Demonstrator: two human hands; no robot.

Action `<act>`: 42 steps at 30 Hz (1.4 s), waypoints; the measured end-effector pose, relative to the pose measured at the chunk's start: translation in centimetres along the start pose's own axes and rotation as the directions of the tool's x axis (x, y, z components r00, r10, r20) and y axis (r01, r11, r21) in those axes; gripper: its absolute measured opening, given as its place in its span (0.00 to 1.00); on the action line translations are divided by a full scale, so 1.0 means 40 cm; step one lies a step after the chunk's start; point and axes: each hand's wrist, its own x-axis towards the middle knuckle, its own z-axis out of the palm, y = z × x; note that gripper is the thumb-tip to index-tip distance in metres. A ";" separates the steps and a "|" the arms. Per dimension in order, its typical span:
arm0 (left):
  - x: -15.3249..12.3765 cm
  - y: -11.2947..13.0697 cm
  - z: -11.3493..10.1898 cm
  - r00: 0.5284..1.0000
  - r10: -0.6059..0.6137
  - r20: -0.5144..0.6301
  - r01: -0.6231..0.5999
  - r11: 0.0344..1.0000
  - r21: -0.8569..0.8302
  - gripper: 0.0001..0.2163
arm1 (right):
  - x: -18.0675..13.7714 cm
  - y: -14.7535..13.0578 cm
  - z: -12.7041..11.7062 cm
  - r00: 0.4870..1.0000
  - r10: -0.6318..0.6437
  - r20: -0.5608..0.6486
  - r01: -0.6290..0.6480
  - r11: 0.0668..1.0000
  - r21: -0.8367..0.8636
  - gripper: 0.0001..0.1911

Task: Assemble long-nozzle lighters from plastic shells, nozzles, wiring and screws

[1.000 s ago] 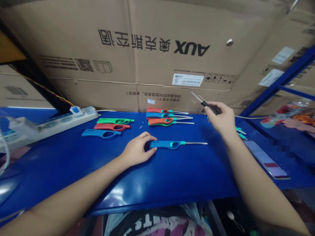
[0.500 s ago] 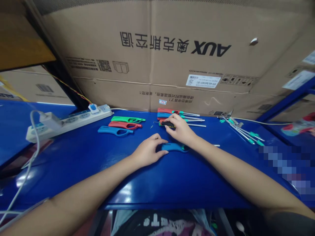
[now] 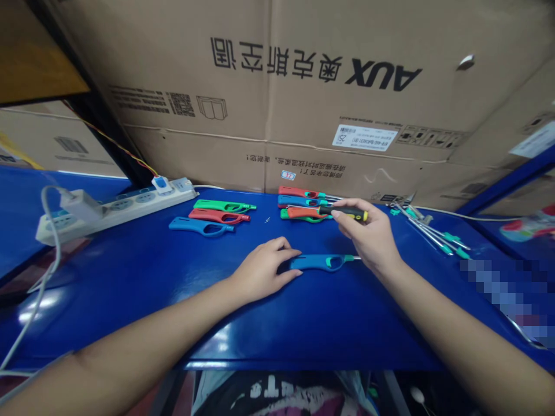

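In the head view my left hand [image 3: 263, 270] has its thumb and fingers closed round the rear end of a blue stick lighter [image 3: 314, 263] lying flat on the table. The lighter's green trigger and part of its metal tube show; my right wrist hides the tube's tip. My right hand [image 3: 368, 237] grips a screwdriver [image 3: 349, 212] by its black and yellow handle, raised to the right, its thin shaft pointing left. Behind it lie several lighters with metal tubes, among them a red lighter [image 3: 295, 191] and an orange lighter [image 3: 303, 212].
On the blue table [image 3: 269, 323], green, red and blue lighter bodies [image 3: 202, 226] without tubes lie left. A white power strip [image 3: 125, 207] stands farther left. Loose metal tubes [image 3: 433, 231] with green ends lie right. A large cardboard box [image 3: 303, 110] walls off the back. Tiny metal pieces [image 3: 267, 220] lie mid-table.
My right hand has moved right with the screwdriver, uncovering the blue lighter's trigger and front. My left hand stays on its rear end. The view has shifted slightly.
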 end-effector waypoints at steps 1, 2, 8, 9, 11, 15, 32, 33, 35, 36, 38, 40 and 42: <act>-0.001 0.004 0.005 1.000 0.008 -0.001 -0.008 1.000 0.003 0.19 | -0.006 -0.002 -0.009 0.996 0.092 -0.023 -0.088 0.988 0.125 0.09; -0.002 0.007 0.010 1.000 0.015 -0.003 -0.015 1.000 0.007 0.20 | -0.010 -0.002 -0.015 0.986 0.163 -0.043 -0.148 0.960 0.239 0.10; -0.004 0.022 0.026 0.999 0.002 -0.037 -0.005 0.997 -0.076 0.25 | -0.015 0.014 -0.019 0.943 0.323 -0.085 -0.249 0.850 0.464 0.13; -0.003 0.022 0.024 0.998 -0.025 -0.057 0.018 0.992 -0.124 0.25 | -0.015 0.016 -0.020 0.934 0.350 -0.067 -0.278 0.833 0.478 0.13; -0.001 0.020 0.015 0.990 -0.099 -0.102 0.075 0.972 -0.224 0.23 | -0.017 0.016 -0.024 0.919 0.394 -0.028 -0.329 0.803 0.496 0.12; -0.001 0.023 -0.002 0.962 -0.224 -0.155 0.152 0.914 -0.377 0.19 | -0.033 0.001 -0.025 0.904 0.426 0.044 -0.386 0.765 0.515 0.09; -0.015 0.076 -0.029 0.961 -0.184 -0.205 0.081 0.901 -0.426 0.06 | -0.063 -0.028 -0.023 0.947 0.317 0.056 -0.300 0.806 0.510 0.05; -0.014 0.078 -0.030 0.960 -0.188 -0.205 0.085 0.899 -0.429 0.06 | -0.063 -0.029 -0.024 0.946 0.319 0.056 -0.301 0.804 0.512 0.05; -0.014 0.080 -0.032 0.959 -0.205 -0.195 0.098 0.887 -0.451 0.07 | -0.062 -0.029 -0.023 0.946 0.320 0.055 -0.301 0.802 0.515 0.05; -0.013 0.081 -0.033 0.958 -0.223 -0.182 0.113 0.874 -0.473 0.07 | -0.062 -0.029 -0.023 0.946 0.320 0.054 -0.301 0.802 0.516 0.05; -0.012 0.080 -0.033 0.945 -0.297 -0.135 0.176 0.813 -0.554 0.09 | -0.061 -0.028 -0.022 0.947 0.318 0.049 -0.297 0.804 0.515 0.05; -0.009 0.078 -0.029 0.912 -0.406 -0.060 0.263 0.690 -0.674 0.10 | -0.062 -0.026 -0.021 0.947 0.319 0.046 -0.296 0.804 0.515 0.05; -0.006 0.074 -0.023 0.868 -0.496 0.021 0.318 0.523 -0.791 0.10 | -0.063 -0.023 -0.019 0.949 0.313 0.042 -0.289 0.808 0.513 0.05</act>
